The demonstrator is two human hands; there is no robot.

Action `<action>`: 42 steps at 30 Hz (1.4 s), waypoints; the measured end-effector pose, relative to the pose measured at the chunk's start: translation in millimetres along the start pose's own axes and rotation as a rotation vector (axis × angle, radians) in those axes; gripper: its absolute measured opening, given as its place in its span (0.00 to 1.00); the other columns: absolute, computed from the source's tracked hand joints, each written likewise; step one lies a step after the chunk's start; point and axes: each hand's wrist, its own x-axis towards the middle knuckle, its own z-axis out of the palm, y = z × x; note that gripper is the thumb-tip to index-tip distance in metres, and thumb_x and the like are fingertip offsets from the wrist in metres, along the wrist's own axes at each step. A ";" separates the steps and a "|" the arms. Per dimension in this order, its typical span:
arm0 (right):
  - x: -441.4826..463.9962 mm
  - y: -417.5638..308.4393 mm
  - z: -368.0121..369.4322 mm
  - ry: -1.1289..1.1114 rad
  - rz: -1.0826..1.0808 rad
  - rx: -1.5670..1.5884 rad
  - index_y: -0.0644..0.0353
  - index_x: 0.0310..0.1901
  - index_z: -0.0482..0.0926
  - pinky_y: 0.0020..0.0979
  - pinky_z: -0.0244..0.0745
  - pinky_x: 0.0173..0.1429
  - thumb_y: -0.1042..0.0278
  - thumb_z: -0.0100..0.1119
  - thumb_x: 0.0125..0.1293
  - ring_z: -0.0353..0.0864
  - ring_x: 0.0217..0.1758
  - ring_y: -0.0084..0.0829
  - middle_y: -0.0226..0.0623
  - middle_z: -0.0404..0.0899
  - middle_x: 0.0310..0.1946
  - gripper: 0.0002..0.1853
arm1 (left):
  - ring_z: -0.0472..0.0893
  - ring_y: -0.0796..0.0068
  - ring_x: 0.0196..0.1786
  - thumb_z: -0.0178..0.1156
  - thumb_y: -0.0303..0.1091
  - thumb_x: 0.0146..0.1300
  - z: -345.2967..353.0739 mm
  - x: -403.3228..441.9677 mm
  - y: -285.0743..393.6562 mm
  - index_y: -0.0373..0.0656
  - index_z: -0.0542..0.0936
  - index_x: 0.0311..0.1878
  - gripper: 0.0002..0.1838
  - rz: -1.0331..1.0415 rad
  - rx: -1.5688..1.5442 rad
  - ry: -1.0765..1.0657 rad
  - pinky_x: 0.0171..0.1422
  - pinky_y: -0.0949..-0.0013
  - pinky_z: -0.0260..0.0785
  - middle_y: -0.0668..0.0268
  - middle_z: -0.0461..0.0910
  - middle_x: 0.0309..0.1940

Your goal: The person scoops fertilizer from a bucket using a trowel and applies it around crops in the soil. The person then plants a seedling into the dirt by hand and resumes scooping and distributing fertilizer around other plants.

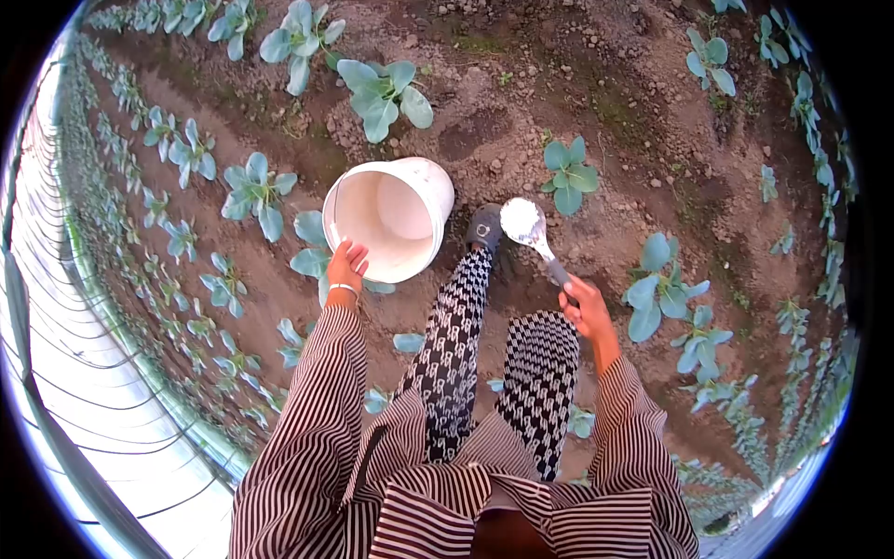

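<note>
My left hand point(346, 267) is at the near left rim of a white bucket point(434, 191), its fingers closed where the rim and wire handle meet. The bucket tilts so that its mouth faces me, and the pale inside shows. In my right hand point(585, 307) is a large spoon point(543, 247), gripped by its grey handle. A heap of white granular stuff point(520, 218) fills the spoon's bowl. Just beyond the spoon, to its right, a young leafy plant point(570, 175) grows from the soil.
Rows of broad-leaved plants, such as one point(659, 289) right of my right hand and another point(384, 98) beyond the bucket, stand in brown soil point(521, 84). My shoe point(483, 226) is between bucket and spoon. Pale sheeting point(112, 456) curves along the left edge.
</note>
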 end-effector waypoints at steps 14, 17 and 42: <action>1.8 -52.8 50.8 0.095 0.018 0.126 0.63 0.67 0.59 0.15 0.52 0.15 0.65 0.56 0.66 0.59 0.15 0.13 0.32 0.73 0.25 0.30 | 0.54 0.80 0.11 0.63 0.46 0.60 17.4 -23.3 -7.9 0.51 0.65 0.23 0.19 -0.113 -0.005 -0.059 0.21 0.71 0.53 0.77 0.53 0.08; -19.6 -67.0 48.9 0.118 -0.012 0.157 0.61 0.62 0.63 0.15 0.51 0.15 0.64 0.57 0.65 0.59 0.14 0.14 0.32 0.74 0.25 0.26 | 0.52 0.80 0.10 0.65 0.46 0.56 25.4 -40.0 1.0 0.52 0.64 0.22 0.19 -0.110 0.012 -0.045 0.19 0.71 0.51 0.77 0.51 0.08; -98.9 -290.1 110.8 0.133 -0.340 0.007 0.59 0.50 0.68 0.16 0.52 0.13 0.59 0.57 0.66 0.59 0.13 0.11 0.31 0.75 0.26 0.17 | 0.47 0.78 0.12 0.59 0.43 0.57 -103.6 -168.2 132.0 0.53 0.58 0.18 0.21 -0.220 -0.617 0.384 0.22 0.71 0.47 0.77 0.45 0.10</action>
